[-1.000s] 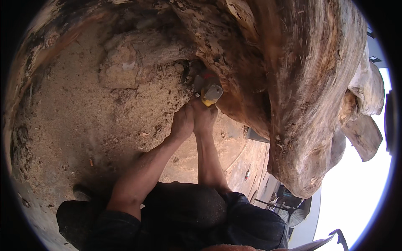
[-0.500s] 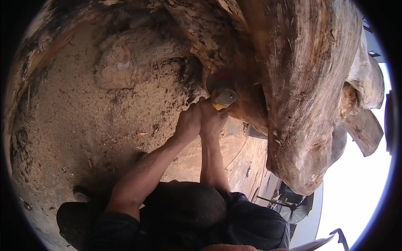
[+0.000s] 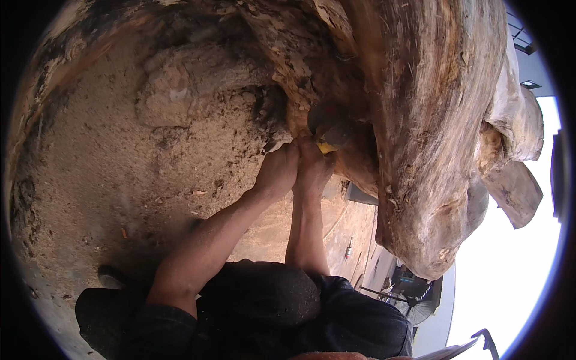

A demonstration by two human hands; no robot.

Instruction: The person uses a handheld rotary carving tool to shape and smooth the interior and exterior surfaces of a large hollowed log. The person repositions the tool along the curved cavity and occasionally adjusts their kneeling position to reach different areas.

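Both my hands are closed round a yellow and grey power tool that looks like an angle grinder [image 3: 336, 133]. Its dark round disc [image 3: 324, 115] is held up against the shaded underside of a big brown piece of driftwood-like timber [image 3: 432, 120]. My left hand [image 3: 278, 171] grips beside and just behind my right hand [image 3: 313, 163], which sits close to the tool's head. Most of the tool's body is hidden inside my fingers. In the shadow, I cannot tell whether the disc touches the wood.
Sawdust and wood chips cover the ground [image 3: 132, 174] on the left. Root-like wood [image 3: 198, 78] curves over the far side. A small bottle-like object [image 3: 349, 248] lies on the ground at right, with a large fan [image 3: 414, 309] beyond it.
My hands and the grinder have shifted slightly right, deeper into the shadow beneath the timber. The tool's head has turned a little. The surroundings have slid slightly left in view.
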